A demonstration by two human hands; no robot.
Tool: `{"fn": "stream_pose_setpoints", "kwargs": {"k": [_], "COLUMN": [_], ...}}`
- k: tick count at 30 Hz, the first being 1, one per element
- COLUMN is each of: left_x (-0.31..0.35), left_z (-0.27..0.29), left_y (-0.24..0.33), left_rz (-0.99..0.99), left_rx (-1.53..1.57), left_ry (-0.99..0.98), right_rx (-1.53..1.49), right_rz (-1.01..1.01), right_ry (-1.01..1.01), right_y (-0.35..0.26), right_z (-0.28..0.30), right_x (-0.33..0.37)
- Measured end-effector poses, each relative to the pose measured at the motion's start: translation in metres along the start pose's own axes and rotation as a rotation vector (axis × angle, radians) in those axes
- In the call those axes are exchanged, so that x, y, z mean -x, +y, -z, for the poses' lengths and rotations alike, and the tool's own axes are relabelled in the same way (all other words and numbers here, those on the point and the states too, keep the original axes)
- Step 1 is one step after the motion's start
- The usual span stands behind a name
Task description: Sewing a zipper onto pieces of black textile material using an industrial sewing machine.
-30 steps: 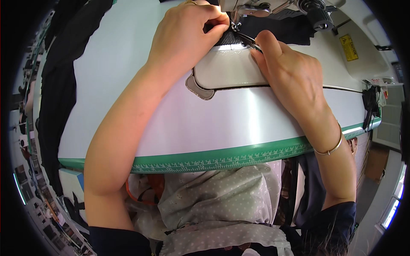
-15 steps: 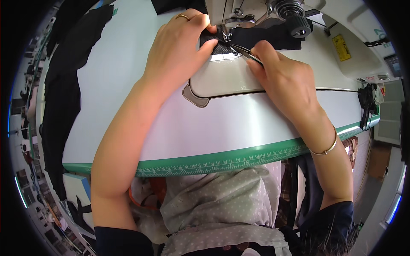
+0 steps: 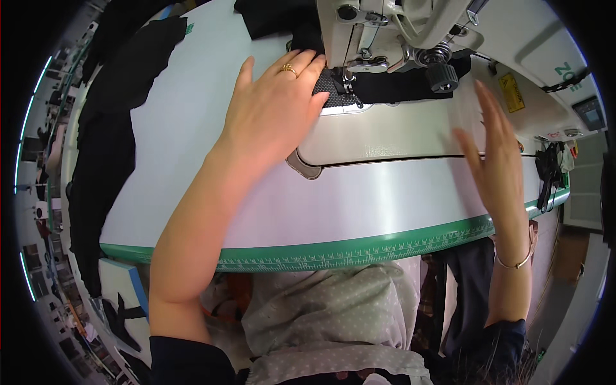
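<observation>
My left hand (image 3: 277,106) lies flat with its fingers spread, its fingertips on black fabric left of the presser foot (image 3: 348,83). Under the foot is a dark, dotted-looking piece (image 3: 340,97), partly covered by my thumb. A black fabric strip (image 3: 404,85) stretches to the right from the needle area of the sewing machine (image 3: 385,19). My right hand (image 3: 497,151) is over the right of the machine bed, raised and slightly blurred, with thumb and fingers apart. No tool shows clearly in it, though its palm side is partly hidden.
The white table (image 3: 359,205) has a green front edge (image 3: 359,251) with ruler marks. Long black fabric (image 3: 106,147) hangs along the left side. More black cloth (image 3: 276,22) lies behind my left hand. Dark cords (image 3: 548,170) hang at the right edge, below a small control panel (image 3: 589,114).
My right hand has drawn away from the needle to the right and opened; the slim metal tool it held is no longer visible. My left hand has flattened on the fabric. The view has shifted slightly.
</observation>
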State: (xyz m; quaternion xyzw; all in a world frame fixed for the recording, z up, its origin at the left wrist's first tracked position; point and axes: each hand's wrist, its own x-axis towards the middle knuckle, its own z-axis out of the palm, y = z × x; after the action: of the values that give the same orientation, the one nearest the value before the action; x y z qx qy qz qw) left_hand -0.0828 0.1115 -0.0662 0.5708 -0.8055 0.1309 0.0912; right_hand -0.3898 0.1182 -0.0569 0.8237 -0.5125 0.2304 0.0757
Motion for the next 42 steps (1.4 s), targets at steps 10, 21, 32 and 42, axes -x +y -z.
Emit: {"fn": "stream_pose_setpoints", "kwargs": {"k": [10,21,32,42], "left_x": [-0.007,-0.008,-0.049,-0.088], "left_z": [0.01,0.0,-0.021,0.006], "left_y": [0.001,-0.012,-0.078,-0.11], "left_rz": [0.002,-0.014,0.144,0.256], "left_rx": [0.028,0.213,0.055,0.578], "left_ry": [-0.108,0.011,0.209,0.065], "right_rx": [-0.191,-0.178,-0.375,-0.301], "right_rz": [0.225,0.199,0.557,0.424], "right_ry": [-0.266,0.029,-0.123,-0.173], "right_y": [-0.01,-0.015,-0.112,-0.135], "right_z": [-0.097,-0.055,-0.047,-0.069], "right_x": [-0.127,-0.093,-0.034,-0.032]}}
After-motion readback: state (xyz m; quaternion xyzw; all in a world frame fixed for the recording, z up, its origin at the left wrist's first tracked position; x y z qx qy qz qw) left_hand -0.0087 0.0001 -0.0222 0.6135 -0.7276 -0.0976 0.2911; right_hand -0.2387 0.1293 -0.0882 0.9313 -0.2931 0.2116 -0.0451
